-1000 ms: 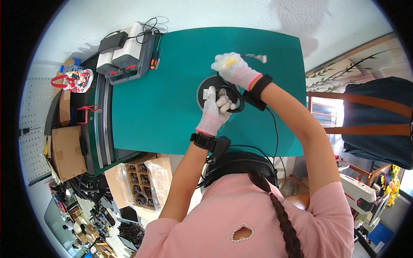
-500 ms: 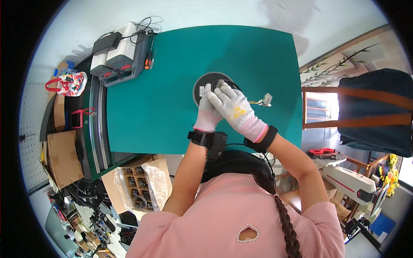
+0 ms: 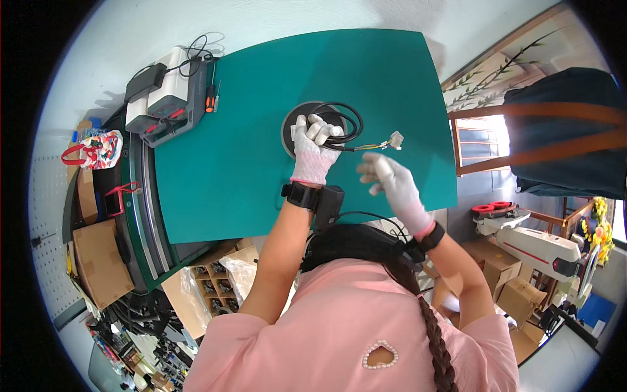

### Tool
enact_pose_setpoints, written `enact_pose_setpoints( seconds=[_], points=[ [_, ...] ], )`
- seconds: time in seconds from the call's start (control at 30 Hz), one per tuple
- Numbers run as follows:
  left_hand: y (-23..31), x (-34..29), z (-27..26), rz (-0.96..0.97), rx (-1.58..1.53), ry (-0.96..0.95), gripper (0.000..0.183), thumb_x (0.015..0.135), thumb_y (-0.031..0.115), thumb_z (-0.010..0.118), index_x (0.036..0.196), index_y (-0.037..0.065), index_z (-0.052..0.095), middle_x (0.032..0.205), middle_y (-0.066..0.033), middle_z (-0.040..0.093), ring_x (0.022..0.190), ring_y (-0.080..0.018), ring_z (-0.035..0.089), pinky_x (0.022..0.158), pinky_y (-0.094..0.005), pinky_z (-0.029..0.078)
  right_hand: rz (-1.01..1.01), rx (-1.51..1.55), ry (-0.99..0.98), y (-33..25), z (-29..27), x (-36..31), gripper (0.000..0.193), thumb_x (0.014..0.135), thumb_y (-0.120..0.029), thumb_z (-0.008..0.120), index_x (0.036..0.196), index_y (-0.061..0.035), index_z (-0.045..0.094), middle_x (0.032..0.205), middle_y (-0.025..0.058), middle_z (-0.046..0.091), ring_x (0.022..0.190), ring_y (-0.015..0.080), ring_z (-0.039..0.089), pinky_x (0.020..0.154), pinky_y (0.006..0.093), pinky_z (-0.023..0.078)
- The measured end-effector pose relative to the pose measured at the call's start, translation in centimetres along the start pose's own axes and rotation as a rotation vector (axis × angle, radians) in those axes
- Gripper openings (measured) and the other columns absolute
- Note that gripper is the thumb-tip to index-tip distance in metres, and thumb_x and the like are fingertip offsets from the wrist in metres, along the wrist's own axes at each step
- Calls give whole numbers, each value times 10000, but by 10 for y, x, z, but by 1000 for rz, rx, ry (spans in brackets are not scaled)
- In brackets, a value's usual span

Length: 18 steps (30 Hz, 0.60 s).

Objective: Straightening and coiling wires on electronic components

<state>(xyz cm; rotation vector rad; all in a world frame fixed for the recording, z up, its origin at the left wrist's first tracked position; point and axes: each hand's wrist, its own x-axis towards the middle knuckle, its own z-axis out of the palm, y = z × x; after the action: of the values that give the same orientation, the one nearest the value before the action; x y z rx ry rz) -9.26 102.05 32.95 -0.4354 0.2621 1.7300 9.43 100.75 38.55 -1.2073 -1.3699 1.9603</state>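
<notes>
A round dark-grey disc (image 3: 288, 125) lies on the green tabletop in front of me. Over it my left hand (image 3: 315, 145), in a white glove, is closed on a coiled black cable (image 3: 356, 117) whose loops stick out to the right. Coloured thin wires run from the cable's end to white connectors (image 3: 396, 140) lying on the tabletop. My right hand (image 3: 394, 185), gloved too and a little blurred, hovers apart from the disc near the connectors. Its fingers are spread with nothing between them. The left hand hides much of the disc's middle.
The green table (image 3: 222, 183) carries an orange-handled screwdriver (image 3: 209, 103) and a thin tool beside a grey-and-white device (image 3: 168, 98) at the far left. A carton with dividers (image 3: 212, 284) stands below the front edge. At right is a chair with a dark cloth (image 3: 562, 130).
My right hand has lifted off the disc and moved right and toward me, its fingers opening. My left hand has curled round the cable, whose loops now show. The view has shifted slightly.
</notes>
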Motion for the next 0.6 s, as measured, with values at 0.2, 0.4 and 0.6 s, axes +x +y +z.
enact_pose_setpoints(
  seconds=[0.2,0.4,0.6],
  points=[
    [-6,-1,5,107,85,127,451,943,401,362,671,78,519,411,77,246,339,-82,223,518,-288,417,72,786,-37,1,15,39,277,956,-231,398,1098,-9,485,977,97,579,728,104,537,518,196,411],
    [2,3,-6,70,107,-15,422,944,378,388,668,78,500,416,82,255,346,-75,238,530,-283,426,340,1112,-14,45,18,72,172,950,-156,387,839,-43,454,745,35,505,517,60,439,380,153,331],
    [8,5,-12,-69,18,-83,338,910,312,494,661,83,491,445,69,304,361,-75,302,482,-273,425,481,937,-448,35,1,101,125,930,-73,362,931,-46,484,696,18,488,406,45,359,341,163,299]
  ],
)
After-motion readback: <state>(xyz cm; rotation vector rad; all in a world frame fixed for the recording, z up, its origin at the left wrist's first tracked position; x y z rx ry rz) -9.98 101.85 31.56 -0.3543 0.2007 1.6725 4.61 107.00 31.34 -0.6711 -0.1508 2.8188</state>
